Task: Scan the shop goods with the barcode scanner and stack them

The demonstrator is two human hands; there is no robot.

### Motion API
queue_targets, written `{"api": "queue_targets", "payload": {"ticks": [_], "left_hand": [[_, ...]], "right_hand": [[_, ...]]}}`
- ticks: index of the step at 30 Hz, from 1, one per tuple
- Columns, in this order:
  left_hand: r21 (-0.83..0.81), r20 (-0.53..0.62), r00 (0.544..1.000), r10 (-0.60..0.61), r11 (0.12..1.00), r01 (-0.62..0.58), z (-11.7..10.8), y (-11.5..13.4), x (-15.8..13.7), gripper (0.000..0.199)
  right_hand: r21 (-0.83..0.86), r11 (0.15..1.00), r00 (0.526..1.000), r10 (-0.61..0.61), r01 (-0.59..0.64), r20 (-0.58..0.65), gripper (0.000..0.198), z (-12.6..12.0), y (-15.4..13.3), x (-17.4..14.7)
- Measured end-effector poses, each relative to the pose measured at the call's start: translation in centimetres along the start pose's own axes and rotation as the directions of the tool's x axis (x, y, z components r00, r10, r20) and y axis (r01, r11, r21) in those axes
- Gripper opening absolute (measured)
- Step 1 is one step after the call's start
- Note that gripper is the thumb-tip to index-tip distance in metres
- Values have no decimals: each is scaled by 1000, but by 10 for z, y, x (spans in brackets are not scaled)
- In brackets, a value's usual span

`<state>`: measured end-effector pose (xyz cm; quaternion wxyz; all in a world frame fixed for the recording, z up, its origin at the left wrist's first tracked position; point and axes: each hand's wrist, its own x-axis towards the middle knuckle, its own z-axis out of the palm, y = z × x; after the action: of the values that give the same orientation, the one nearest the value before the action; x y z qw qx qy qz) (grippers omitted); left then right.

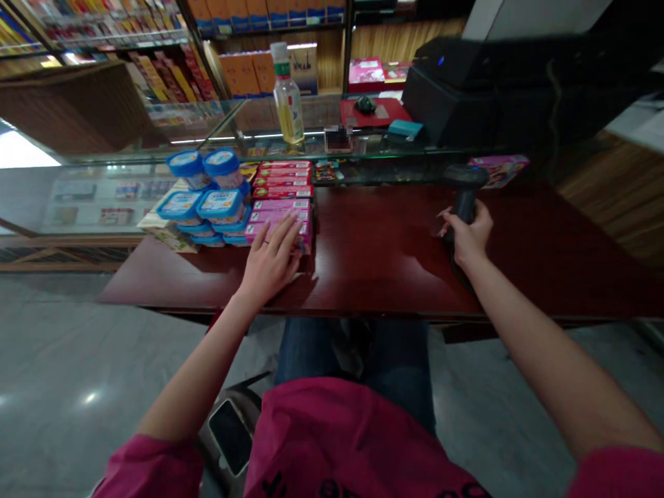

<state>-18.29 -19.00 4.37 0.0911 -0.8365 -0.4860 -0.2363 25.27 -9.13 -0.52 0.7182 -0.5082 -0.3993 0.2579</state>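
- The bench [373, 242] is dark red and glossy, with light glinting off its middle.
- Behind it runs a glass case [171, 135]; a bottle [288, 104] of yellow liquid stands upright there, and stocked shelves [280, 10] rise beyond.
- A bulky black machine [440, 104] sits at the back right; the floor [62, 346] is grey and shiny.
- On the bench's left part, blue tubs [220, 204] are stacked beside red boxes [283, 173], with pink boxes [274, 207] nearer the person.
- A phone [231, 437] lies near the person's left side, below bench level.
- The left arm reaches forward; the left hand [272, 256] lies palm down over the pink boxes, fingers extended and slightly apart, touching rather than gripping.
- The right arm stretches forward from the lower right; the right hand [472, 235] is closed round the handle of a scanner [464, 197], holding it upright, head on top, over the bench's right part.
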Motion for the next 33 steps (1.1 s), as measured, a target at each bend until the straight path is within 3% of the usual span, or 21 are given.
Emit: {"api": "queue_targets", "payload": {"ticks": [2,5,8,13,16,19,22,26,30,33], "left_hand": [[-67,13,992,128,990,-127,15,27,24,69],[-210,27,952,305,933,-293,57,73,78,70],[-412,29,941,338,861,-297,119,114,143,73],[-726,91,975,201,684,-73,232,170,257,82],[-846,188,982,-16,505,170,281,200,317,85],[-877,158,961,-227,415,242,311,223,365,80],[-856,44,957,-286,483,184,327,235,393,66],[-830,-72,948,-311,546,116,327,241,396,45],[-792,-151,954,-260,609,40,300,231,363,44],[-761,-160,977,-138,648,-34,265,204,318,53]], "right_hand": [[-30,1000,997,-1,-1,-81,41,-30,-2,19],[-1,1000,967,27,-28,-254,36,-67,-4,46],[80,996,909,62,-31,-411,29,-94,-2,67],[205,979,813,113,8,-571,26,-114,7,79],[213,976,844,83,37,-529,31,-113,12,78],[208,978,865,74,35,-496,35,-110,16,76],[229,973,870,95,21,-485,36,-109,18,76],[252,968,866,121,6,-485,34,-112,19,78],[280,960,876,132,3,-464,31,-113,13,75],[308,951,913,134,-9,-385,30,-112,5,69]]}}
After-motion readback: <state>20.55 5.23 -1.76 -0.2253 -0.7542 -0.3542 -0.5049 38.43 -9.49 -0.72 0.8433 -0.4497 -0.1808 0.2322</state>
